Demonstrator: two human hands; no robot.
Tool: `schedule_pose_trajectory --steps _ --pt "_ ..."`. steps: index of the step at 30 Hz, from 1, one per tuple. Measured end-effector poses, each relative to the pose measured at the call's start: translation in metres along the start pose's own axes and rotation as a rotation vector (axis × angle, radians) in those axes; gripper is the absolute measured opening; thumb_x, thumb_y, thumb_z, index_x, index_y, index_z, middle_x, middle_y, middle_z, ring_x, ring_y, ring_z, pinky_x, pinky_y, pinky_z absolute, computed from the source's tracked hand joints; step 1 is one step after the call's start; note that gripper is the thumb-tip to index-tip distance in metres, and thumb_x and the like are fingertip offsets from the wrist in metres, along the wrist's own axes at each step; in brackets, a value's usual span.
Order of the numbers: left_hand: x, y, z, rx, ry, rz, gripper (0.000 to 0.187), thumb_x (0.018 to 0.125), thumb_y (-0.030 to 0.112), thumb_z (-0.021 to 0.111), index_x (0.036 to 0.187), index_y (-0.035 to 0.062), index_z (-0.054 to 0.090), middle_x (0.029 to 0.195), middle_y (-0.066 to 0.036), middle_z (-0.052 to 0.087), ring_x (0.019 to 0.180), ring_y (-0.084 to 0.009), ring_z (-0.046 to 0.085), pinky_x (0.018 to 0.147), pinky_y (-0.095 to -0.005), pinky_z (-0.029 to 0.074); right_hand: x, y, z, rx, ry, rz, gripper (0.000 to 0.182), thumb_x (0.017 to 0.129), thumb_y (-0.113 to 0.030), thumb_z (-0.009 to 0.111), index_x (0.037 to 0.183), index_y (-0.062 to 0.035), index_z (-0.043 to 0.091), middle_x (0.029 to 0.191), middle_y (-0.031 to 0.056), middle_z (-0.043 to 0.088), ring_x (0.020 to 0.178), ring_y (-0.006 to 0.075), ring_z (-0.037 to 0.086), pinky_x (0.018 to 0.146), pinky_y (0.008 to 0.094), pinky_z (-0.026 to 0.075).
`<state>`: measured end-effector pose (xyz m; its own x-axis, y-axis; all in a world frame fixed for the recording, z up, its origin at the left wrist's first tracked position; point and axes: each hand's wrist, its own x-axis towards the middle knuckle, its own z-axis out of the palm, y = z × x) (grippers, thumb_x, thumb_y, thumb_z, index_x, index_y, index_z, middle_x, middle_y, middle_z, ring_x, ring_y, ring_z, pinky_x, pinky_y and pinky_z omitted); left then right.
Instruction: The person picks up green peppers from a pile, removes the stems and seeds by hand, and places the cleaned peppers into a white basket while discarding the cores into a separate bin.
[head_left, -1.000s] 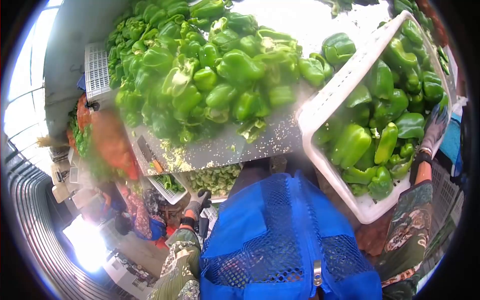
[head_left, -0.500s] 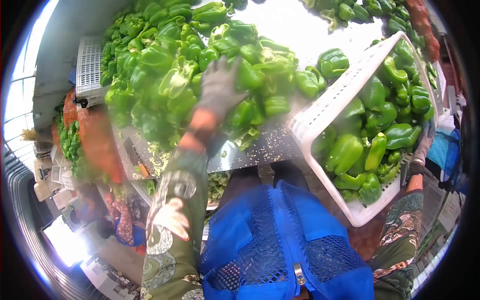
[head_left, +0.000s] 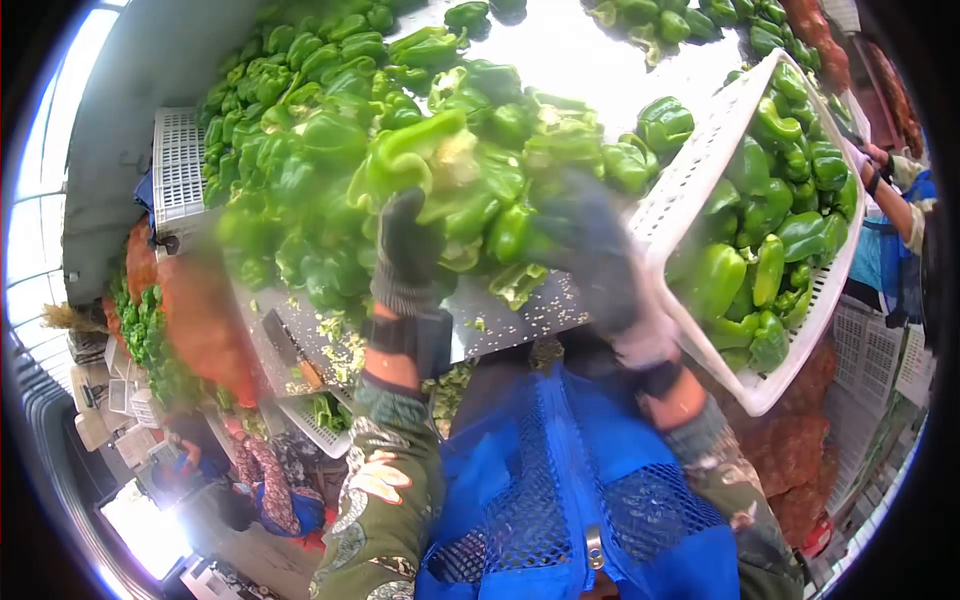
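My left hand [head_left: 406, 245], in a dark glove, is closed on a green bell pepper [head_left: 412, 160] with its pale, seedy inside showing. It is at the near side of a large heap of green bell peppers [head_left: 330, 135] on a metal table. My right hand [head_left: 598, 255], also gloved, is smeared by motion over the table's near edge, between the heap and the crate. Its fingers are too blurred to read. To its right, a white perforated crate [head_left: 700, 160] stands tilted, holding many green bell peppers [head_left: 770, 210].
A knife [head_left: 285, 340] with an orange handle lies at the table's left edge among scattered seeds. White crates [head_left: 180, 165] and orange net sacks [head_left: 200, 310] stand at left. Another person [head_left: 890, 205] is beside the crate at right; others sit at lower left.
My right hand has left the crate's right side and swung left to the table edge. My left hand, earlier spread on the heap, now holds a bell pepper. Another person's arm appears at right.
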<state>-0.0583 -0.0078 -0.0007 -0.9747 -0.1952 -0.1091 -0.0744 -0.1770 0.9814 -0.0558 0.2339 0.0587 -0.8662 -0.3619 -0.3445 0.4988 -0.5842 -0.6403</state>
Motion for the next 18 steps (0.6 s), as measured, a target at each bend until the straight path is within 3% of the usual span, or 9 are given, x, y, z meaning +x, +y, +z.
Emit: schedule_pose_trajectory --steps 2,3,7,8,9,11,14,16,18 --pt "-0.03 -0.003 0.005 0.042 0.021 0.055 0.054 0.077 0.023 0.061 0.127 0.0076 0.05 0.125 -0.011 0.054 0.118 -0.0293 0.052 0.104 -0.0469 0.039 0.031 0.053 0.018 -0.024 -0.014 0.167 0.05 0.096 -0.032 0.047 0.139 -0.0082 0.035 0.132 0.0106 0.045 0.114 0.0254 0.052 0.094 0.0423 0.045" --pt "-0.042 -0.005 0.005 0.067 0.031 0.079 0.055 0.077 0.026 0.061 0.127 0.0073 0.05 0.126 -0.011 0.054 0.118 -0.0293 0.052 0.105 -0.0477 0.038 0.045 0.064 0.04 0.256 -0.135 0.171 0.049 0.098 -0.039 0.042 0.135 -0.0066 0.04 0.126 0.0092 0.052 0.114 0.0219 0.053 0.097 0.0394 0.044" --pt "-0.058 -0.035 -0.039 0.185 0.118 0.062 0.042 0.087 0.025 0.057 0.123 0.0032 0.053 0.117 -0.009 0.058 0.111 -0.0216 0.055 0.096 -0.0384 0.044 0.037 0.094 0.06 0.505 -0.163 0.184 0.043 0.098 -0.033 0.044 0.13 -0.0053 0.045 0.124 0.0097 0.055 0.112 0.0213 0.054 0.097 0.0367 0.044" --pt "-0.054 0.002 -0.035 -0.075 0.137 -0.15 0.042 0.089 0.026 0.056 0.123 0.0025 0.053 0.116 -0.008 0.058 0.109 -0.0199 0.055 0.094 -0.0351 0.044 0.034 0.098 0.062 0.543 -0.18 0.212 0.041 0.096 -0.028 0.048 0.131 -0.0052 0.044 0.124 0.0099 0.054 0.113 0.0207 0.053 0.098 0.0364 0.044" --pt "-0.056 0.022 -0.033 -0.159 0.176 -0.123 0.041 0.087 0.02 0.057 0.123 0.0019 0.053 0.115 -0.008 0.058 0.108 -0.0181 0.055 0.093 -0.0304 0.044 0.033 0.1 0.064 0.583 -0.198 0.237 0.041 0.095 -0.023 0.051 0.131 -0.0051 0.044 0.125 0.01 0.053 0.114 0.0202 0.053 0.099 0.0361 0.044" --pt "-0.063 0.031 -0.035 -0.063 0.26 0.003 0.041 0.086 0.016 0.058 0.124 0.001 0.052 0.115 -0.007 0.058 0.107 -0.0178 0.055 0.093 -0.0308 0.044 0.035 0.108 0.057 -0.25 -0.296 -0.234 0.04 0.091 -0.011 0.054 0.129 -0.0036 0.044 0.123 0.0109 0.053 0.113 0.0209 0.054 0.098 0.035 0.044" --pt "-0.067 0.031 -0.052 -0.061 0.265 0.047 0.044 0.084 0.01 0.058 0.125 -0.0002 0.049 0.116 -0.008 0.058 0.107 -0.0185 0.055 0.094 -0.0304 0.043 0.041 0.105 0.05 -0.972 -0.364 -0.711 0.054 0.081 0.007 0.059 0.131 -0.0031 0.04 0.12 0.0124 0.054 0.109 0.021 0.056 0.096 0.0329 0.045" --pt "-0.068 0.03 -0.063 -0.08 0.186 0.069 0.043 0.084 0.009 0.058 0.125 -0.0002 0.05 0.115 -0.008 0.058 0.106 -0.019 0.056 0.093 -0.0297 0.043 0.047 0.111 0.042 -1.081 -0.375 -0.789 0.059 0.082 0.004 0.061 0.135 -0.0041 0.036 0.122 0.013 0.054 0.108 0.0213 0.057 0.096 0.0326 0.045" --pt "-0.07 0.035 -0.066 -0.119 0.158 -0.114 0.039 0.086 0.012 0.056 0.123 -0.0012 0.052 0.114 -0.01 0.058 0.104 -0.0213 0.057 0.091 -0.0314 0.044 0.054 0.122 0.033 -1.154 -0.393 -0.916 0.064 0.083 0.0 0.063 0.139 -0.0052 0.032 0.124 0.0138 0.054 0.107 0.0217 0.058 0.095 0.0324 0.046"
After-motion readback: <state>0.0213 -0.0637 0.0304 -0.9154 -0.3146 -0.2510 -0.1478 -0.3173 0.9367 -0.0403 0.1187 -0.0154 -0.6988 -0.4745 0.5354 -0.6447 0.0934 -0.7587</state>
